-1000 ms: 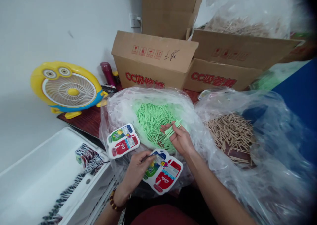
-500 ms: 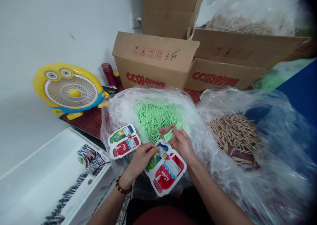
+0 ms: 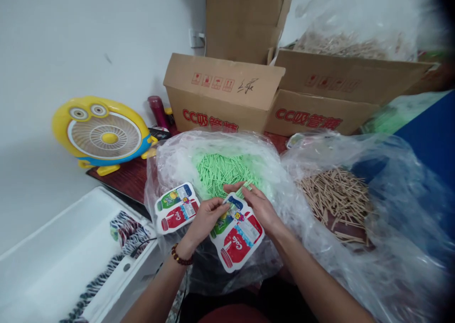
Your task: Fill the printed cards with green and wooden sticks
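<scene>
My left hand (image 3: 209,216) pinches the upper left edge of a printed candy packet (image 3: 237,242), shaped like a red cola cup beside a green drink. In my right hand (image 3: 259,207) is a small bunch of thin green candy sticks (image 3: 243,189), held by the packet's top edge; whether their ends are inside it is hidden by the fingers. Behind the hands, a heap of green sticks (image 3: 222,171) lies in a clear plastic bag (image 3: 170,161). A second packet (image 3: 177,208) of the same print rests on the bag, left of my left hand.
To the right, brown sticks (image 3: 336,195) lie in another clear bag (image 3: 394,195). A white foam box (image 3: 53,223) at left holds a row of packets (image 3: 124,233). A yellow fan (image 3: 106,135) and cardboard boxes (image 3: 220,93) stand behind on the dark red table (image 3: 131,185).
My right hand has brought the green sticks a little left and down, closer to the packet's top edge. My left hand still grips the packet. The whole view has shifted slightly.
</scene>
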Motion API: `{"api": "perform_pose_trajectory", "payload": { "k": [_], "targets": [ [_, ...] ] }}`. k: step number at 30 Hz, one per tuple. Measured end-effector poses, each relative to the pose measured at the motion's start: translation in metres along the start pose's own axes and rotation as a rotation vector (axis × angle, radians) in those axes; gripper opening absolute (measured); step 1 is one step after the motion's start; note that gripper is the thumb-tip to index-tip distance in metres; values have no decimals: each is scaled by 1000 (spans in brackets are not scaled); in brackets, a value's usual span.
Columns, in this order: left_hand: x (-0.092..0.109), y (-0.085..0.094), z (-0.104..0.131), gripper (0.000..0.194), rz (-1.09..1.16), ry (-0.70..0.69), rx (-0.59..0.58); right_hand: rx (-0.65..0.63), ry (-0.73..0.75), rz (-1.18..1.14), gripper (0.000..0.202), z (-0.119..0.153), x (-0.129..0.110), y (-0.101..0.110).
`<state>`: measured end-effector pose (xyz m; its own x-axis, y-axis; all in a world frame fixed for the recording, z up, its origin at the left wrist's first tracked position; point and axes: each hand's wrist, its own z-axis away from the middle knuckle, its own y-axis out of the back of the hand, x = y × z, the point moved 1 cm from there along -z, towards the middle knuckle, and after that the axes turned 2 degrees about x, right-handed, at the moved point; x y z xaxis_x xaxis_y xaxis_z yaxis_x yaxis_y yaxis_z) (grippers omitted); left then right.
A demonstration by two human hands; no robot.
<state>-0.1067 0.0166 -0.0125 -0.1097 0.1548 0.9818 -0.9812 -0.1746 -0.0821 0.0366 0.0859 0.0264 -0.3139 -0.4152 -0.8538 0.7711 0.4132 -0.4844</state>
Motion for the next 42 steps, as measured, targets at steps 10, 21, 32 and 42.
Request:
{"api": "perform_pose_trajectory", "payload": {
  "k": [10, 21, 32, 42],
  "targets": [
    [-3, 1, -5, 26, 195, -24, 26, -78, 170, 185, 30, -19, -21, -8],
    [-5, 6, -4, 24, 194, -140, 89, -147, 238, 464, 33, -21, -34, -14],
    [1, 6, -1, 20, 294, -192, 107, -259, 281, 695, 33, -16, -59, -27],
    [7, 5, -2, 19, 495, -154, 123, -275, 367, 963, 30, -18, -62, -20]
  ]
}}
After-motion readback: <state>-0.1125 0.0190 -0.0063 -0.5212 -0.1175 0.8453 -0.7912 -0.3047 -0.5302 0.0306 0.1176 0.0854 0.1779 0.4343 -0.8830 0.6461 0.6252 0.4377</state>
